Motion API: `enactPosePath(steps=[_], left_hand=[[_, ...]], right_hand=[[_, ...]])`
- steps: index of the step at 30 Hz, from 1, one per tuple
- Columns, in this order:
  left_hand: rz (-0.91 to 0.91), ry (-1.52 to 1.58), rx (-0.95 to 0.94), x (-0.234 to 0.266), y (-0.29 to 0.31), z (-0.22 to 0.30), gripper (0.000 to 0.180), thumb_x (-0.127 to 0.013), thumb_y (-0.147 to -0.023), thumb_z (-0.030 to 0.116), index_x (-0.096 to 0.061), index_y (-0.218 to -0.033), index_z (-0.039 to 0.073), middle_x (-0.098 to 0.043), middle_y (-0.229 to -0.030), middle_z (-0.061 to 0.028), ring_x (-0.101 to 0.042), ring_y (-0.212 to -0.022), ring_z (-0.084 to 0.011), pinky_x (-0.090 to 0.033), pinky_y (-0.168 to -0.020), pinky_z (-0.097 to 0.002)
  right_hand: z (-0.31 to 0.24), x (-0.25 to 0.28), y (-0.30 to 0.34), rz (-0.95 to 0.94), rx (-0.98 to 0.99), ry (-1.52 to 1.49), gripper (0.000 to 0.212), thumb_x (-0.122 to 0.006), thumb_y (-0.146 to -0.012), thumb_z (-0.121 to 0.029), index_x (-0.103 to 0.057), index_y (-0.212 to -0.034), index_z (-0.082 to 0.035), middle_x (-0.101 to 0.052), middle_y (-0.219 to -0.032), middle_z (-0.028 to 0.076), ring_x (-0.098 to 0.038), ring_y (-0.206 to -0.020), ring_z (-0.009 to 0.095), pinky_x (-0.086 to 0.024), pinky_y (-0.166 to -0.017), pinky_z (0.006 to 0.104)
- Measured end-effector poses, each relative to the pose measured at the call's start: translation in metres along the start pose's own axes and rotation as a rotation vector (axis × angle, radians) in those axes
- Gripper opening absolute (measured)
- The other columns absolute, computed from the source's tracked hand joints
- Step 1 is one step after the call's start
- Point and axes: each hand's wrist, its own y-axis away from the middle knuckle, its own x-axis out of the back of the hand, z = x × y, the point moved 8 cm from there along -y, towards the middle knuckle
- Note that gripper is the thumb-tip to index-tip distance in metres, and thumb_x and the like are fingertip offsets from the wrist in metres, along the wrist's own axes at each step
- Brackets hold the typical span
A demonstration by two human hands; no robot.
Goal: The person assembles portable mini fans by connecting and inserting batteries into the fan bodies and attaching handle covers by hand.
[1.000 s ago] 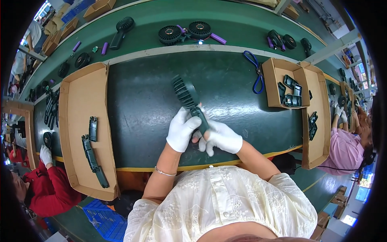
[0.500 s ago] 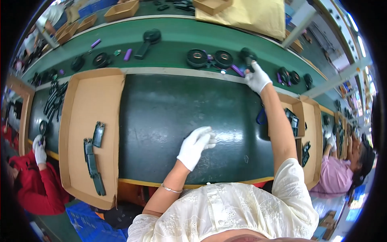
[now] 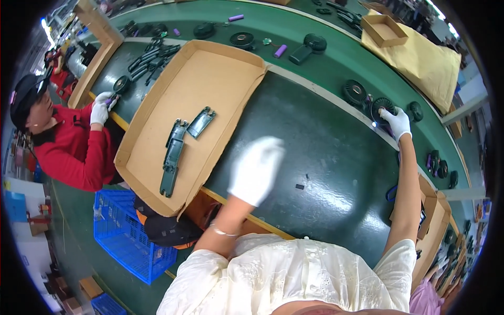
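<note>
My right hand (image 3: 397, 125), in a white glove, reaches to the far right edge of the work table, its fingers closed on the rim of a small black handheld fan (image 3: 381, 108) lying on the green belt. Another round black fan (image 3: 355, 93) lies just left of it, and a dark fan part (image 3: 415, 111) lies to its right. My left hand (image 3: 257, 170), also gloved, is over the middle of the table and smeared by motion, so its fingers cannot be made out. A small black piece (image 3: 300, 187) lies on the table to its right.
Beside my left arm stands a shallow cardboard tray (image 3: 215, 79) with several dark green plastic handle shells (image 3: 172, 160). Purple battery cells (image 3: 280, 51) and more fans lie along the belt (image 3: 331, 65). A co-worker in red (image 3: 79, 136) sits at left. Cardboard boxes (image 3: 429, 205) stand at right.
The view has turned toward the left. My right hand has gone from a dark fan part to the fan left of it. My left hand is now blurred; the small black piece now shows.
</note>
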Motion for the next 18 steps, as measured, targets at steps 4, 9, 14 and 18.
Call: enactPosePath(steps=[4,9,14,18], left_hand=[[0.361,-0.479,0.253,0.116,0.006,-0.082,0.029,-0.063,-0.093,0.012,-0.064,-0.119,-0.002,-0.065,-0.116,-0.0197,-0.062,-0.110,-0.0304,-0.045,-0.101,-0.0371],[0.125,-0.947,0.748,0.177,0.061,-0.165,0.046,-0.064,-0.092,0.028,-0.058,-0.129,0.001,-0.063,-0.122,-0.0234,-0.060,-0.112,-0.0407,-0.046,-0.099,-0.0455],[0.010,-0.869,0.511,0.146,0.045,-0.172,0.025,-0.064,-0.090,0.014,-0.068,-0.113,0.003,-0.069,-0.103,-0.0192,-0.065,-0.096,-0.0387,-0.051,-0.087,-0.0440],[0.326,-0.906,0.155,0.146,0.033,-0.120,0.020,-0.059,-0.089,-0.002,-0.069,-0.105,0.004,-0.065,-0.092,-0.0142,-0.065,-0.083,-0.0278,-0.054,-0.075,-0.0371]], right_hand=[[-0.038,0.015,0.085,0.227,0.178,-0.002,0.051,-0.079,-0.078,-0.016,-0.061,-0.121,0.004,-0.069,-0.107,0.010,-0.064,-0.095,0.014,-0.051,-0.088,0.0285],[-0.039,0.040,0.183,0.319,0.290,-0.722,0.051,-0.072,-0.084,-0.009,-0.052,-0.130,0.002,-0.064,-0.115,0.009,-0.063,-0.098,0.016,-0.050,-0.088,0.0285],[0.002,0.027,0.241,0.294,0.095,-0.916,0.038,-0.067,-0.086,-0.015,-0.060,-0.119,0.001,-0.066,-0.101,0.007,-0.062,-0.090,0.014,-0.051,-0.081,0.0285],[-0.007,0.004,0.275,0.186,0.045,-0.577,0.058,-0.073,-0.072,-0.010,-0.057,-0.126,0.002,-0.064,-0.113,0.010,-0.061,-0.101,0.015,-0.050,-0.089,0.0296]])
